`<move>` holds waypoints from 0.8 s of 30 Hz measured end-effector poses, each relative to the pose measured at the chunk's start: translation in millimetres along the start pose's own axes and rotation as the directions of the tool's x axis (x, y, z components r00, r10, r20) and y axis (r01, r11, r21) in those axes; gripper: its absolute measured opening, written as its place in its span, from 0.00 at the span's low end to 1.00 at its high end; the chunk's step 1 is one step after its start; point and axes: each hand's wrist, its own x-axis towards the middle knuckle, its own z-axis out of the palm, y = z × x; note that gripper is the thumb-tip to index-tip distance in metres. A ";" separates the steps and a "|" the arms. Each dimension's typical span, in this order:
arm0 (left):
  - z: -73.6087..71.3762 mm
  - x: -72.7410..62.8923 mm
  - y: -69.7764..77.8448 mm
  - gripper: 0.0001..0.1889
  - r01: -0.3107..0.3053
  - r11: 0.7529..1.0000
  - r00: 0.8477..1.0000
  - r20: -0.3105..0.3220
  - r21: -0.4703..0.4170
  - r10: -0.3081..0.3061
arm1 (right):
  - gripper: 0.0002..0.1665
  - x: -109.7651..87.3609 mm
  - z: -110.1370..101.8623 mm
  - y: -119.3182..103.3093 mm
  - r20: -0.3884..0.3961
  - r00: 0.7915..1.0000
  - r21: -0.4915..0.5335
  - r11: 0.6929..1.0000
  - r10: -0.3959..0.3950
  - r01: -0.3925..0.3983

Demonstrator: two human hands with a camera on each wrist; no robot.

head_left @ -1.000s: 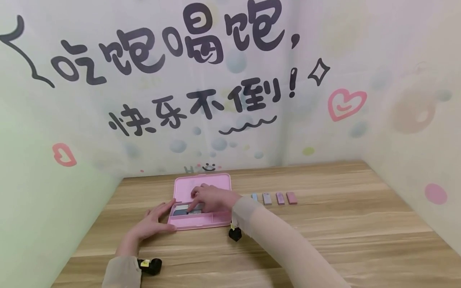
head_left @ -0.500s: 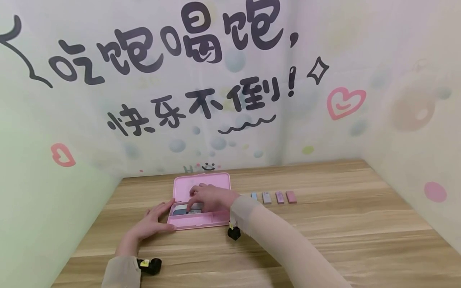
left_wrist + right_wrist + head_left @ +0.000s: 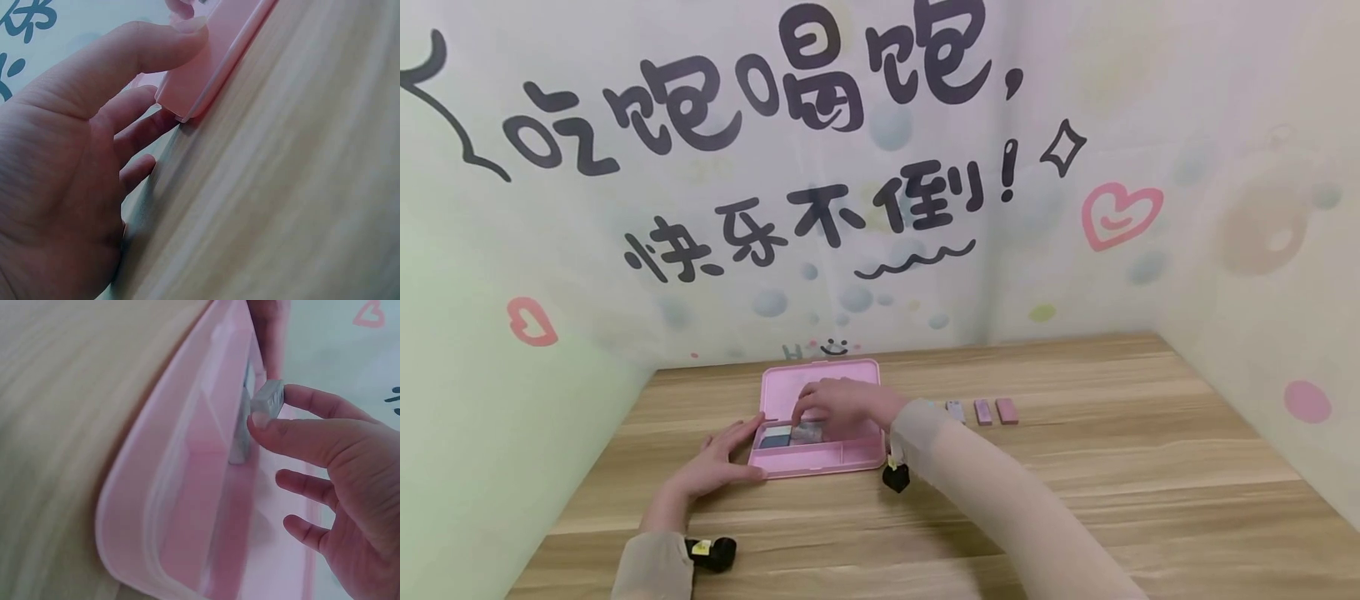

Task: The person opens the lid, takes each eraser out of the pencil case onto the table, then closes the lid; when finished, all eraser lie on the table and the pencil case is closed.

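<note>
A pink pencil case [image 3: 805,458] lies with its lid raised on the wooden table. My left hand [image 3: 718,462] holds its left end, the thumb [image 3: 178,47] at the front wall and the fingers along the side. Over the long back compartment, my right hand [image 3: 844,407] pinches a small grey rectangular block [image 3: 270,398] between thumb and index finger. The other right fingers are loosely bent. Below that block, another grey block [image 3: 239,442] lies inside the compartment. White and dark blue blocks [image 3: 775,437] sit at the compartment's left end.
Right of the case, a grey block [image 3: 955,412], a purple block [image 3: 983,412] and a pink block [image 3: 1007,411] lie in a row. The right sleeve [image 3: 925,433] mostly covers a light blue one. A printed cloth wall [image 3: 925,317] stands behind the table.
My right hand has drawn back slightly to the right, its fingers lifting from the compartment with the grey block. The sleeve now covers more of the light blue block. My left hand stays put.
</note>
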 end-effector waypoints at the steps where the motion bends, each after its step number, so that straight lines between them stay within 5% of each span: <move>1: 0.0 0.2 0.2 0.50 -0.001 1.000 1.000 0.000 -0.001 0.001 | 0.24 -1.6 -1.8 0.7 -0.004 1.000 0.028 1.000 -0.005 0.005; 11: -0.5 -1.1 3.9 0.51 0.014 1.000 1.000 0.013 -0.010 -0.014 | 0.22 -22.7 -11.9 18.0 -0.090 0.993 0.238 0.970 0.080 -0.056; 18: 0.2 -1.4 3.1 0.51 0.006 1.000 1.000 0.013 -0.004 -0.006 | 0.23 -45.5 -17.0 27.9 -0.098 0.982 0.403 0.909 0.163 -0.110; 24: 0.1 -1.2 2.9 0.51 0.000 1.000 1.000 0.004 -0.007 0.000 | 0.21 -68.3 -18.8 34.1 -0.105 0.978 0.393 0.911 0.181 -0.127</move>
